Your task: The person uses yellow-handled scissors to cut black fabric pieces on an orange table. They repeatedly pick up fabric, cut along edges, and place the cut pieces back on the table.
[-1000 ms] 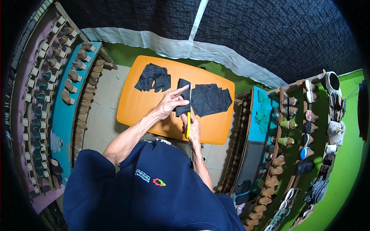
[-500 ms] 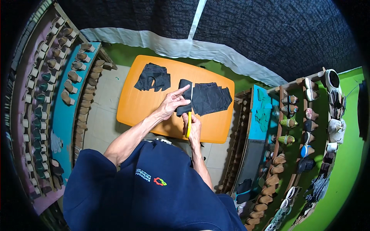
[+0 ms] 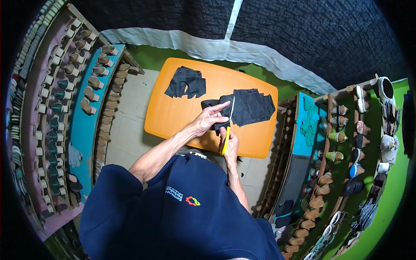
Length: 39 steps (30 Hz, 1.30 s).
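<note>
Head view: right hand [image 3: 232,144] grips yellow-handled tool [image 3: 225,142]; left hand [image 3: 205,123], part-open, touches black material [image 3: 226,99].

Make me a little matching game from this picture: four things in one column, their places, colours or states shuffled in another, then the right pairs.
Things
1. Table
2. Yellow-handled tool
3. Green scraps
4. Black heap with a gap in it

Descriptions
A. On the blue surface at right
B. Gripped by the right fingers
C. Lying untouched, left of the hands
D. Orange

Right pairs: 1-D, 2-B, 3-A, 4-C
</note>
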Available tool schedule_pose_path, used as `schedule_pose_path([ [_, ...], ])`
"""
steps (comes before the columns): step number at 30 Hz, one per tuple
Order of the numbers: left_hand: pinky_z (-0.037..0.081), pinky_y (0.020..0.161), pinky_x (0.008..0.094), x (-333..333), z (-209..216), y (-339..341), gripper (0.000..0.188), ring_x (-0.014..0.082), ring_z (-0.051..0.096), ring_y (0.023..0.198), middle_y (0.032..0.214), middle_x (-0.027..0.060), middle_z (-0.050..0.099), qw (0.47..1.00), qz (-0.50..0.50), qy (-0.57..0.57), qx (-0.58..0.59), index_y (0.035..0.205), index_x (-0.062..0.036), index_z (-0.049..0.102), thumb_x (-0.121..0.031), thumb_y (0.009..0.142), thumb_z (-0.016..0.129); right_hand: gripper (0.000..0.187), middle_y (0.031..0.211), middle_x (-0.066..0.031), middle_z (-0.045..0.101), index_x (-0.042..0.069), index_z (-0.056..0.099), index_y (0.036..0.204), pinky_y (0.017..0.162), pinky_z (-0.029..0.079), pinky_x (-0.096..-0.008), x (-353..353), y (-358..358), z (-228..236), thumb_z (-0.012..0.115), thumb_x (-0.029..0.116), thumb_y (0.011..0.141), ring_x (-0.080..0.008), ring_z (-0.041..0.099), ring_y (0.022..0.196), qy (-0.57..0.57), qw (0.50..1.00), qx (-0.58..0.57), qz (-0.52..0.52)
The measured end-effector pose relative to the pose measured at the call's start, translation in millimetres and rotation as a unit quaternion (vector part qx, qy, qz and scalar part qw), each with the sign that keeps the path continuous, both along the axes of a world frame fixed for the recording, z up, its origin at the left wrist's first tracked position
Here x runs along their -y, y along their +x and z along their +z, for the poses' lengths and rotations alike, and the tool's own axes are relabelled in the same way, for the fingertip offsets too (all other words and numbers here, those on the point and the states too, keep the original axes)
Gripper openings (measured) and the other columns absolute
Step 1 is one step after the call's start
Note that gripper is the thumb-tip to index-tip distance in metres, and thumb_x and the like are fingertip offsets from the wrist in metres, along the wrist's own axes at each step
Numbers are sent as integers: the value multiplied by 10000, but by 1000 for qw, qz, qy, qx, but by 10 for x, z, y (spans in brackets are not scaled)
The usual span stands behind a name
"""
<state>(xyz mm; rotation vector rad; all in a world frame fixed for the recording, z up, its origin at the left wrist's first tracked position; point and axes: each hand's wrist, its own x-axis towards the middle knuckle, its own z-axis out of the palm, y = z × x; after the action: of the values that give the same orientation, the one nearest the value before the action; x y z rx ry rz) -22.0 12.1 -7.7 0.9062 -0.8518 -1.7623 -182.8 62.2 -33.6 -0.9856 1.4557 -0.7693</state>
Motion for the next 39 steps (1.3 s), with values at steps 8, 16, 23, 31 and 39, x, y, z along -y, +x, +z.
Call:
schedule_pose_path([
  [8, 384, 743, 168, -157, -160, 76, 778, 11, 435, 747, 811, -83, 474, 994, 70, 43, -67, 1530, -98, 382, 5, 821, 684, 398, 552, 36, 462, 78, 578, 801, 409, 448, -249, -160, -52, -4, 642, 436, 964, -80, 491, 425, 21, 997, 66, -40],
  [16, 459, 928, 217, 0, -381, 461, 945, 38, 549, 807, 1543, 160, 360, 948, 317, -3, -7, 1572, -116, 264, 90, 765, 711, 543, 528, -17, 470, 65, 548, 750, 394, 435, -286, -387, -362, -194, 591, 572, 940, -123, 482, 408, 71, 997, -24, -27],
  [23, 405, 1080, 364, 541, -1043, 951, 900, 280, 424, 1390, 1569, 221, 320, 936, 327, 128, 39, 1554, -164, 322, 2, 783, 755, 521, 519, 15, 437, 59, 581, 765, 412, 454, -275, -528, -486, -207, 667, 553, 906, -108, 517, 422, 104, 994, -21, -22],
  [31, 445, 1065, 419, 406, -1691, 908, 762, 282, 432, 1389, 1565, 210, 342, 957, 203, 191, 86, 1499, -114, 423, -66, 809, 744, 552, 532, -6, 472, 54, 572, 757, 413, 455, -277, -562, -583, -182, 637, 581, 909, -120, 503, 430, 123, 990, -57, -46],
  [39, 513, 813, 415, 500, -1938, 1316, 303, 325, 637, 902, 967, 173, 671, 765, 417, -10, 491, 1072, -18, 718, -106, 783, 747, 555, 536, 16, 443, 68, 557, 743, 435, 402, -283, -571, -642, -184, 673, 592, 885, -111, 493, 443, 147, 985, -86, -18],
])
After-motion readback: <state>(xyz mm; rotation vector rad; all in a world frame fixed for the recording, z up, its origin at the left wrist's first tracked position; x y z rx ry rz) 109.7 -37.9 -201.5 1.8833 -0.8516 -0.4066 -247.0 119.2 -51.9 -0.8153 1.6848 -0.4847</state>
